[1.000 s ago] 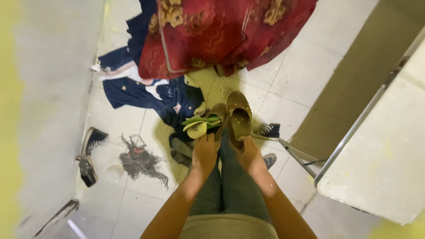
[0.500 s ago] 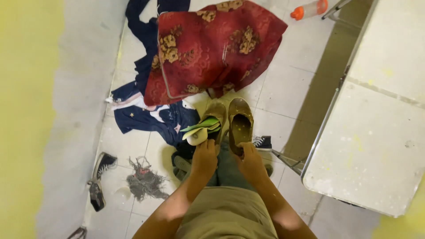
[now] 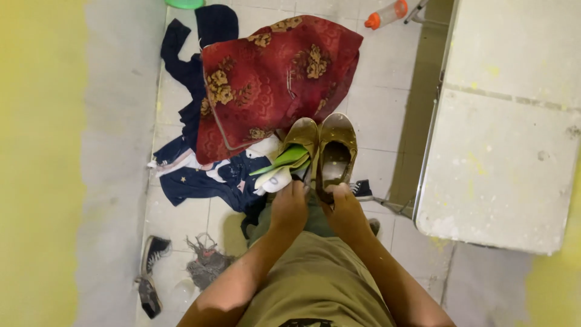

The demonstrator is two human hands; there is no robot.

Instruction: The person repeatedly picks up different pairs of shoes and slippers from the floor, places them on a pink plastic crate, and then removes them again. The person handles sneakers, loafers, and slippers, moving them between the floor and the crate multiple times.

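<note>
My left hand point(image 3: 289, 207) grips the heel of a tan slip-on shoe point(image 3: 301, 140) that has green and white insoles point(image 3: 281, 168) sticking out of it to the left. My right hand point(image 3: 345, 209) holds the heel of a second tan shoe point(image 3: 337, 151), whose worn inside faces up. Both shoes are held side by side in front of my body, toes pointing away, above the tiled floor.
A red flowered cloth point(image 3: 272, 79) lies over dark blue clothes point(image 3: 200, 175) on the floor ahead. A white table point(image 3: 502, 133) stands on the right. A black sneaker point(image 3: 151, 272) and a dark tangle point(image 3: 206, 266) lie at lower left. An orange-capped bottle point(image 3: 387, 13) lies at the top.
The view has tilted so more of the red cloth and the white table show. Both hands keep the same hold on the two shoes.
</note>
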